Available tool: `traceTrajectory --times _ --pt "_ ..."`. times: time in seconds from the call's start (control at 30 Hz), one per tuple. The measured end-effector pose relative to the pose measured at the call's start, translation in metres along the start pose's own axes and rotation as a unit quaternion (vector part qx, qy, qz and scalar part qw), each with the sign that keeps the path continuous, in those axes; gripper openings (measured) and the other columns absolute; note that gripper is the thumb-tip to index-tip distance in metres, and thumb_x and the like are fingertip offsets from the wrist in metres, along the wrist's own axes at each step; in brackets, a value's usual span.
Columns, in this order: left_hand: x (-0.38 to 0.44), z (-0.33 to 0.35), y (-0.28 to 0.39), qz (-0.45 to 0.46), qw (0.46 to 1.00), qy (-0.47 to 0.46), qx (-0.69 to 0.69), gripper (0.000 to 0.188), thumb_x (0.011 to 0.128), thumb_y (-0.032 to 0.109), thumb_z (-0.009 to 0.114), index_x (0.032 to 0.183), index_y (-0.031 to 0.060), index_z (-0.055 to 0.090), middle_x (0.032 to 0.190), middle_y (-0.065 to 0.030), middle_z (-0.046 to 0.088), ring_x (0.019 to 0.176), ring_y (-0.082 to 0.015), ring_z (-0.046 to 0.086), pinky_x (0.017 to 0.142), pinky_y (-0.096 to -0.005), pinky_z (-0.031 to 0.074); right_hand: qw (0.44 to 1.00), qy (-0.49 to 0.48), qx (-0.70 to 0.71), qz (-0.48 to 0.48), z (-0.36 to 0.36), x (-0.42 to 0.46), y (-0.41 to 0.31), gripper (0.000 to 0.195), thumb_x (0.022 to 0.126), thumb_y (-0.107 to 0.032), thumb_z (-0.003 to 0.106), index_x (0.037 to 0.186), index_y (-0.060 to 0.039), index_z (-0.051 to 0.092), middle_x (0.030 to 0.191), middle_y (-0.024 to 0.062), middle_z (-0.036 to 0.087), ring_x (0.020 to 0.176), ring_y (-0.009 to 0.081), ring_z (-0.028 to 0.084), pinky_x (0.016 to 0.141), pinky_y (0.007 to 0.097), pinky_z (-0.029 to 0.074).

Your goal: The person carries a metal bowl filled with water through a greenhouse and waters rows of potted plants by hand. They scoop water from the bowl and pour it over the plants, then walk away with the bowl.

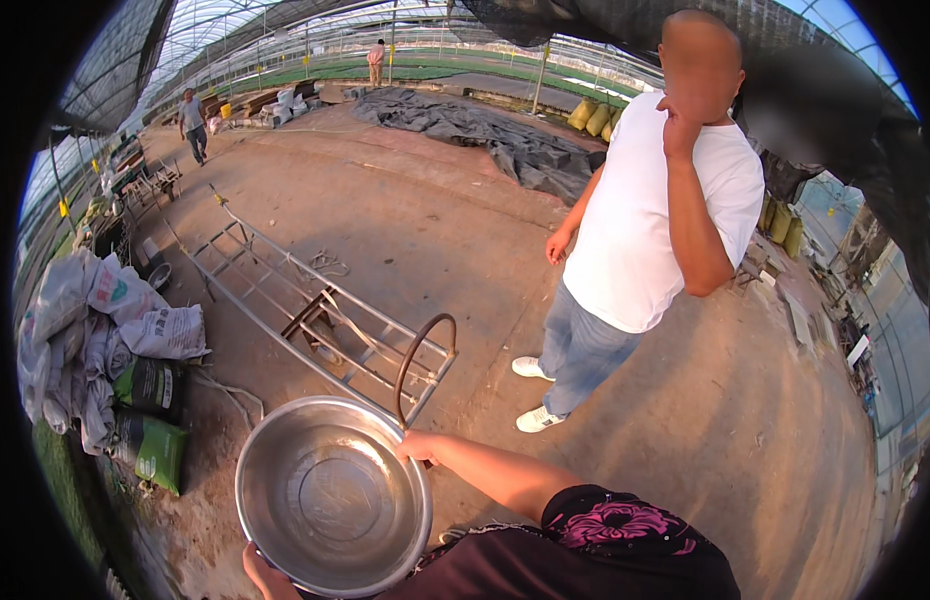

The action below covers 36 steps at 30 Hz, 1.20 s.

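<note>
A wide, round stainless steel basin (333, 495) is held between my two hands, its inside facing up and holding nothing that I can see. My right hand (421, 448) grips the rim at the upper right, its fingers partly hidden at the edge. At the lower left of the basin, my left hand (266, 574) clasps the rim, cut off by the bottom of the picture. Just beyond the basin stands a metal-framed flat cart (322, 319) with a curved handle (427, 330).
A person in a white T-shirt (652, 217) stands at the right. Woven sacks (164, 330) and green bags (161, 454) are piled at the left. A black sheet (480, 135) lies on the ground farther off. Two other people (192, 124) are in the distance.
</note>
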<state>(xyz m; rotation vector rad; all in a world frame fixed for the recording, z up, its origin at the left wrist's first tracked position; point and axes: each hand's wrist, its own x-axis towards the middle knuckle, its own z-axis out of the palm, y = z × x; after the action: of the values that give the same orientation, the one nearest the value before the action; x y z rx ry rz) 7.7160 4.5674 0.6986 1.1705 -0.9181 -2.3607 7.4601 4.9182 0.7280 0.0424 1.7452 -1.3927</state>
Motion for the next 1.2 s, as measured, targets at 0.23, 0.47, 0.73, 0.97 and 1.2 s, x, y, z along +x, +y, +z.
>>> traceTrajectory --times 0.23,0.47,0.73,0.97,1.2 --pt "-0.03 0.03 0.0 0.076 0.995 0.056 0.036 0.046 0.082 0.032 0.04 0.108 -0.004 0.052 0.106 -0.0221 0.058 0.097 -0.0387 0.056 0.086 -0.0491 0.044 0.998 0.053 -0.015 0.001 0.011 -0.002 -0.001 0.02 0.053 -0.004 0.058 0.072 0.0013 0.055 0.061 0.0103 0.05 0.049 0.0206 0.048 0.04 0.0351 0.035" --pt "0.067 -0.058 0.023 -0.048 0.999 0.017 0.019 0.046 0.08 0.032 0.042 0.107 -0.0035 0.053 0.106 -0.0214 0.058 0.098 -0.0372 0.056 0.086 -0.0485 0.045 0.999 0.024 -0.02 0.004 0.039 0.011 -0.001 0.022 0.052 -0.004 0.058 0.073 0.0026 0.058 0.06 0.0113 0.051 0.047 0.021 0.048 0.039 0.0354 0.035" --pt "0.059 -0.05 0.053 -0.026 1.0 0.006 -0.001 0.044 0.082 0.03 0.041 0.108 -0.0037 0.053 0.105 -0.0214 0.059 0.097 -0.0371 0.057 0.082 -0.0484 0.048 0.999 0.037 -0.008 0.001 0.077 0.021 -0.022 0.018 0.054 -0.004 0.057 0.071 0.0023 0.055 0.058 0.0106 0.048 0.044 0.0203 0.045 0.037 0.0351 0.033" --pt "0.073 -0.052 0.104 -0.04 0.996 0.063 -0.058 0.033 0.083 0.024 0.044 0.101 -0.002 0.052 0.101 -0.0191 0.058 0.092 -0.035 0.058 0.079 -0.0498 0.048 0.999 0.021 -0.003 0.034 0.119 0.068 -0.055 0.023 0.058 -0.002 0.057 0.081 0.0012 0.053 0.064 0.0107 0.05 0.048 0.0223 0.05 0.04 0.0352 0.041" --pt "0.108 -0.1 0.127 0.105 0.974 0.193 -0.062 0.012 0.078 0.01 0.049 0.086 0.001 0.051 0.082 -0.0129 0.056 0.074 -0.0249 0.058 0.065 -0.0404 0.051 0.993 -0.068 -0.078 0.048 0.184 0.167 -0.1 0.024 0.063 -0.004 0.058 0.087 0.001 0.057 0.073 0.0092 0.056 0.056 0.0199 0.055 0.047 0.0353 0.047"
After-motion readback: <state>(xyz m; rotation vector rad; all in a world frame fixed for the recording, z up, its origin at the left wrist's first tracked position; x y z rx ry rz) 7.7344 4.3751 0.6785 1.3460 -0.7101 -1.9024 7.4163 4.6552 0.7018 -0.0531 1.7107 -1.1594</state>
